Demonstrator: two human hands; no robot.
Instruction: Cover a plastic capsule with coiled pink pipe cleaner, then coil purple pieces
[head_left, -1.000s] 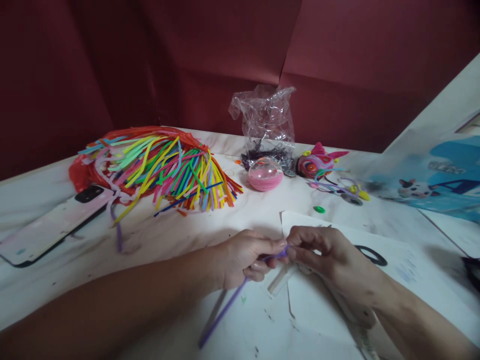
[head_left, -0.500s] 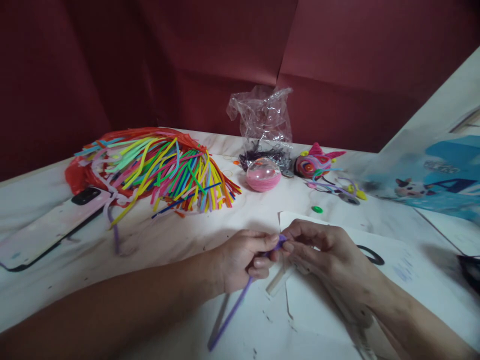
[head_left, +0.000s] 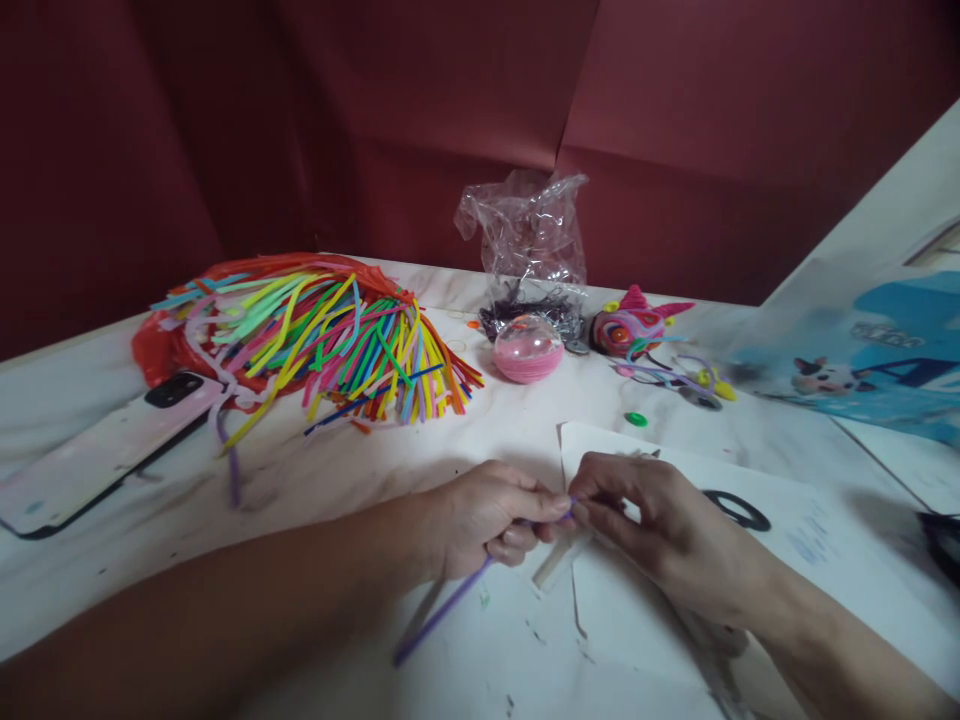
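My left hand (head_left: 484,518) and my right hand (head_left: 651,520) meet fingertip to fingertip low in the middle of the table. Both pinch one purple pipe cleaner (head_left: 439,616). Its long free end slants down and left from under my left hand. The short end between the fingertips is mostly hidden. A pale stick (head_left: 556,561) lies on the table just below the hands, on the edge of a white sheet of paper (head_left: 795,520).
A heap of coloured pipe cleaners (head_left: 337,345) on a red bag lies at the left, beside a phone (head_left: 105,450). Behind the hands stand a clear plastic bag (head_left: 529,250), a pink ball (head_left: 529,348) and a pipe-cleaner unicorn figure (head_left: 634,325). A black ring (head_left: 740,510) is on the paper.
Both hands stay pinched on the purple pipe cleaner and shift only slightly. Its free end swings a little right, then back to the left.
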